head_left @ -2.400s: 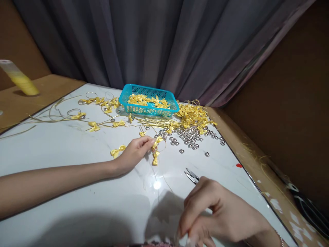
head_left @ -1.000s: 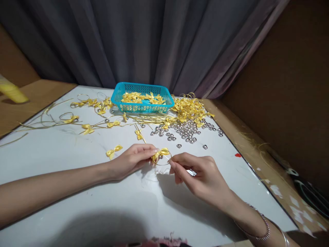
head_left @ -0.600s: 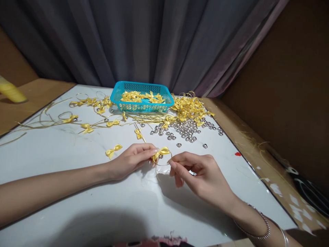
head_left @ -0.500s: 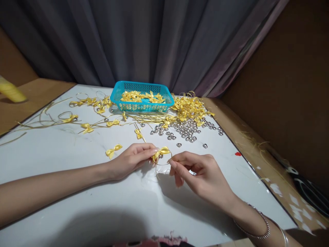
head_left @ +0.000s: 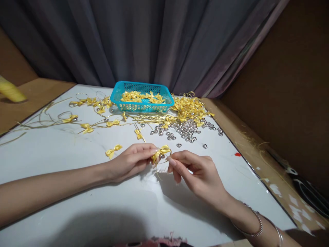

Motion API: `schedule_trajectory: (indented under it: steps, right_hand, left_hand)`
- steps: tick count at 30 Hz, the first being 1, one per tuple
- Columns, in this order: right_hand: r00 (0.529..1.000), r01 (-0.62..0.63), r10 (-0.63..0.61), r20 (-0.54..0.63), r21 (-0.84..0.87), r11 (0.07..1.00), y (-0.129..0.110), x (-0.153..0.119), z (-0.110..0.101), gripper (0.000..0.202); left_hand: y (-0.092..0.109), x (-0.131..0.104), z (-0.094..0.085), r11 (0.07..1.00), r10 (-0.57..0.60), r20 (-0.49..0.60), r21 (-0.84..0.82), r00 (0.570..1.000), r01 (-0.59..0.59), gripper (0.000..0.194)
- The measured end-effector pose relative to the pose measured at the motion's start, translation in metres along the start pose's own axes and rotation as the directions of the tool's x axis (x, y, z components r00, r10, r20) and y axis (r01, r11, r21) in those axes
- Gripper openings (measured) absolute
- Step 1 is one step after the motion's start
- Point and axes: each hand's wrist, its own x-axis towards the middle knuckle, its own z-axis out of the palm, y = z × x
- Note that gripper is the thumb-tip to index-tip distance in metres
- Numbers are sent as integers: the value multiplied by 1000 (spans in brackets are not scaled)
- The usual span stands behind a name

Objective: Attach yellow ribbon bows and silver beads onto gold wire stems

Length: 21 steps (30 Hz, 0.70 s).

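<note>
Between thumb and fingers, my left hand point(head_left: 137, 157) pinches a yellow ribbon bow point(head_left: 163, 150) just above the white table. A thin gold cord point(head_left: 161, 162) loops around the bow, and a silver bead point(head_left: 162, 156) sits beneath it. My right hand point(head_left: 192, 171) is closed at the fingertips on the loop's right side. A loose cord end hangs below the bow. Left of my left hand lies another yellow bow point(head_left: 113, 151), and one more bow point(head_left: 138, 133) with a cord lies beyond it.
A blue basket point(head_left: 142, 107) holds yellow bows at the back. Beside it are a heap of corded bows point(head_left: 191, 107) and many silver beads point(head_left: 187, 129). Gold cords point(head_left: 151, 118) lie in front. Black-handled scissors point(head_left: 308, 192) and paper scraps point(head_left: 275, 189) lie at the right.
My right hand has shifted slightly left, closer to the bow, and the cord loop looks smaller. The left hand still holds the bow in nearly the same place.
</note>
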Motion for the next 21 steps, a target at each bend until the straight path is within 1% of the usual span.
schedule_trajectory:
  steps: [4,11,16,21]
  right_hand:
    - [999,25,-24,-31,26,999,2,-1,2,16]
    - [996,65,-64,-68,12,998,8,-3,8,13]
    - [993,89,-89,-83,-11,996,7,-3,11,14]
    - [989,110,-119,-89,-99,989,4,-2,9,14]
  left_hand:
    - [1,0,1,999,1,20,-46,1000,0,16]
    - [1,-2,5,992,1,61,-127,998,7,16]
    - [0,-3,8,989,-3,52,-149,999,10,16]
    - [0,-4,9,988,-30,24,-148,999,33,15]
